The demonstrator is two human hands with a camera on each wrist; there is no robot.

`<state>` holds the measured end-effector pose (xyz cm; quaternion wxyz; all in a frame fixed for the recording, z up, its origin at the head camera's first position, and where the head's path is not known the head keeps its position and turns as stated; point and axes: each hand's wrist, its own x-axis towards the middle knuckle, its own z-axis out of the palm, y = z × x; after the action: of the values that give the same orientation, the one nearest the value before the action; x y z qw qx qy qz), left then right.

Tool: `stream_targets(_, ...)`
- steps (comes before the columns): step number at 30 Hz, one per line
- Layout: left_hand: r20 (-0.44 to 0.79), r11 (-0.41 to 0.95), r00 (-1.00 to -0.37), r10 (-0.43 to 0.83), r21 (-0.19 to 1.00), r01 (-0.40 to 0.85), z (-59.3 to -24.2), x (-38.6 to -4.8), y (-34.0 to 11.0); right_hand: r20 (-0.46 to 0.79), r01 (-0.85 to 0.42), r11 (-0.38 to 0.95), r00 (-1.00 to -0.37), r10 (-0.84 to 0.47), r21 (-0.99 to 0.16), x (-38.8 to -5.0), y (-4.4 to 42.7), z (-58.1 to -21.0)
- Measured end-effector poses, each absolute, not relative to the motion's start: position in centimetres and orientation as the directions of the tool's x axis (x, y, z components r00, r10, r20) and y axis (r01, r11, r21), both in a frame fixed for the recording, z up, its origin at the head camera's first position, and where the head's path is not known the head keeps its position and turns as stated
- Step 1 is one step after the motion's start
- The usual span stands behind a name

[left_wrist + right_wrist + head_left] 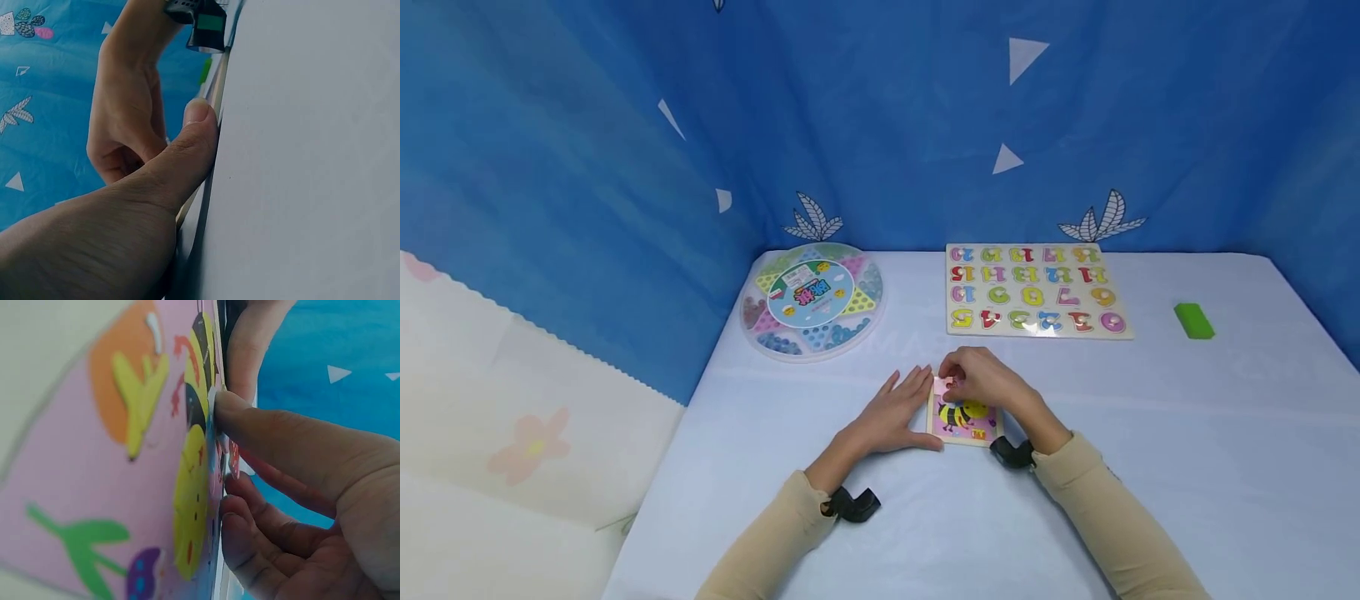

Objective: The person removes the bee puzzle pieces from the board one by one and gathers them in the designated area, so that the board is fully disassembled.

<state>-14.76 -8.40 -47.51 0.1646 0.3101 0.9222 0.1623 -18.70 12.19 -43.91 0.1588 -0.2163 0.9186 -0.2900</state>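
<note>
A small square bee puzzle [964, 433] with a pale wooden frame lies flat on the table, and its pink board [75, 469] fills the left of the right wrist view. My left hand [891, 418] has its fingers extended along the puzzle's left edge, with the thumb [195, 134] at the near edge. Over the puzzle's upper left part, my right hand [988, 385] pinches a small pink and red piece [234, 459] between thumb and fingers. The fingers hide part of the piece and the board under it.
At the back left of the white table [925, 533] lies a round marble board game [811, 293]. A number puzzle board [1037, 292] is at the back, right of centre, and a green block [1193, 321] sits farther right. Blue cloth [887, 125] hangs behind.
</note>
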Motion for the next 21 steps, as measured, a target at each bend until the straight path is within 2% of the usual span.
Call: stream_targets(21, -0.192, 0.751, -0.755, 0.626, 0.407, 0.520, -47.83, -14.77, -8.51, -0.190, -0.308, 0.750, -0.847, -0.497, -0.586, -18.62, 12.30, -43.33)
